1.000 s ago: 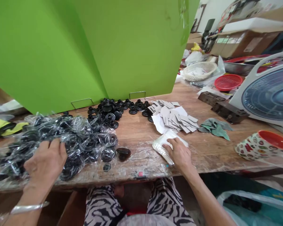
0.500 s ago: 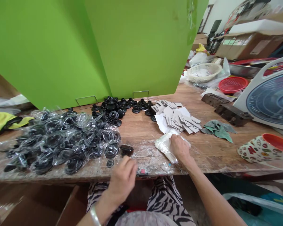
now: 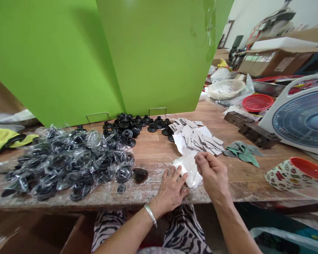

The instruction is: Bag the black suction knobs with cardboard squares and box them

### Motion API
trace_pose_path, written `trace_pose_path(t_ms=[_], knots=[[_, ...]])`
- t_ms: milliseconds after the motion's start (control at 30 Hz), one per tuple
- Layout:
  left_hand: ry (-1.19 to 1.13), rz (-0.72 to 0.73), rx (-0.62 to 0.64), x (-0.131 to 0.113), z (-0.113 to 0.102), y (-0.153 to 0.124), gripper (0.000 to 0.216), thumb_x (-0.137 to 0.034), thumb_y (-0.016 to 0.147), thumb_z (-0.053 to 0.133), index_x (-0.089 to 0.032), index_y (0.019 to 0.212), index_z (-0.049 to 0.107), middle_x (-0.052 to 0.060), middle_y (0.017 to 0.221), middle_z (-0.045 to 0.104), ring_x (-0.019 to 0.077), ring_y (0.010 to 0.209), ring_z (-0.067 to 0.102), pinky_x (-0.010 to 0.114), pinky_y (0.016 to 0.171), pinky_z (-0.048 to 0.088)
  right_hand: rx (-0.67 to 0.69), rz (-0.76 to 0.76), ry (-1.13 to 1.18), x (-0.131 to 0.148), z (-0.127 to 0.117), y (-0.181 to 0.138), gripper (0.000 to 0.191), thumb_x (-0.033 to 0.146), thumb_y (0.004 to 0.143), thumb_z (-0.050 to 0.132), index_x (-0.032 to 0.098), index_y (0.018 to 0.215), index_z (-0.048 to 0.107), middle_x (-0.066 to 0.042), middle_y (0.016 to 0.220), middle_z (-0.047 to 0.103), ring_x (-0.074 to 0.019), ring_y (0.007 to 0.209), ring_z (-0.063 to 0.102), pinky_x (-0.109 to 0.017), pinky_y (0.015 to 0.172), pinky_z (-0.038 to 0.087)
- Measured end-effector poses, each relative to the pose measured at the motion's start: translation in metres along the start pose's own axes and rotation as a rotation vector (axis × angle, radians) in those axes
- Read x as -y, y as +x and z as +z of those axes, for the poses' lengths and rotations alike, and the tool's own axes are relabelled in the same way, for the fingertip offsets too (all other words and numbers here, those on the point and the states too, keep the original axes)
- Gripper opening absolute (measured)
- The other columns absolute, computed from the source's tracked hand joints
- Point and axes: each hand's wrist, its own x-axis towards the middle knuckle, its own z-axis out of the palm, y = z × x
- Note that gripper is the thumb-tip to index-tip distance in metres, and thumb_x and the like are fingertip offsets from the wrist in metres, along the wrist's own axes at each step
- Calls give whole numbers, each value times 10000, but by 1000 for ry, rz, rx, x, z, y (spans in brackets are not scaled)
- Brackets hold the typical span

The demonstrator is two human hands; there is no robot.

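The left hand (image 3: 171, 190) has moved onto the plastic bags (image 3: 187, 163), fingers spread, apparently steadying them while the right hand (image 3: 214, 173) pinches one.

Your wooden table (image 3: 155, 150) carries, along its near edge, wrapped black parts (image 3: 60, 160), translucent plastic (image 3: 186, 163) and 1 patterned cup (image 3: 282, 174).

A soft shadow crosses the brightly lit green panel (image 3: 55, 60).

Place: workshop | scuffed wooden workbench (image 3: 155, 148) | heaped bagged black parts (image 3: 59, 161) | loose black parts (image 3: 124, 123) | cardboard box (image 3: 267, 64)
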Motion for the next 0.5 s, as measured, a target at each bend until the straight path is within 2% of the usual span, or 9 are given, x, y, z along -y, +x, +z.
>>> trace_pose_path(t_ms=[67,133,167,200,267,333,367,433,500], knots=[[-237,-65,-142,-1,-12,-9,343,-268,839,441,-166,1149,547,138,1241,517,265,1158,446,447,968,342,-92,-76,-43,16,-6,-8,288,455,786,471,183,743,557,25,575,485,-104,510,418,-223,483,349],[-541,-228,-260,-3,-29,-21,304,-310,855,418,-149,984,641,120,1022,632,221,976,559,362,877,421,-183,-143,-140,23,-6,-18,251,411,804,471,187,731,559,14,593,516,-116,540,450,-232,518,374],[-716,-329,-292,-4,-37,-27,327,-362,849,430,-144,905,667,111,928,657,212,891,585,342,824,445,-185,-180,-181,23,-2,-25,235,386,817,464,192,723,556,11,598,528,-119,543,462,-233,525,383],[-909,-425,-306,-6,-45,-33,362,-426,825,458,-141,850,680,105,871,668,209,835,597,333,783,458,-145,-231,-209,21,5,-34,219,356,829,456,196,718,556,7,601,539,-119,542,474,-231,525,391],[-1331,-571,-291,-11,-59,-41,464,-547,758,498,-132,853,684,110,867,678,215,811,611,334,756,470,27,-387,-232,17,26,-58,205,278,852,425,199,732,572,-8,616,566,-121,543,504,-227,521,410],[-1644,-625,-258,-15,-68,-44,522,-582,698,552,-125,924,664,126,911,676,230,824,623,344,758,474,204,-583,-209,16,48,-84,224,201,858,386,190,789,598,-39,666,602,-133,586,545,-227,535,432],[-1710,-630,-240,-16,-72,-45,496,-539,679,605,-122,945,651,129,910,677,230,810,631,343,752,477,261,-653,-178,18,55,-95,236,179,857,373,184,814,605,-53,695,616,-140,616,562,-230,549,441],[-1713,-628,-234,-14,-78,-46,398,-404,680,667,-109,945,638,129,868,685,211,761,641,321,728,483,314,-624,-86,21,58,-106,231,187,856,375,182,816,603,-52,704,617,-142,631,566,-230,557,443],[-1690,-619,-213,-11,-82,-47,357,-352,699,663,-100,951,629,127,842,688,194,719,643,308,684,495,315,-363,16,21,49,-100,199,264,851,425,189,761,586,-18,641,580,-123,570,526,-217,513,413]])
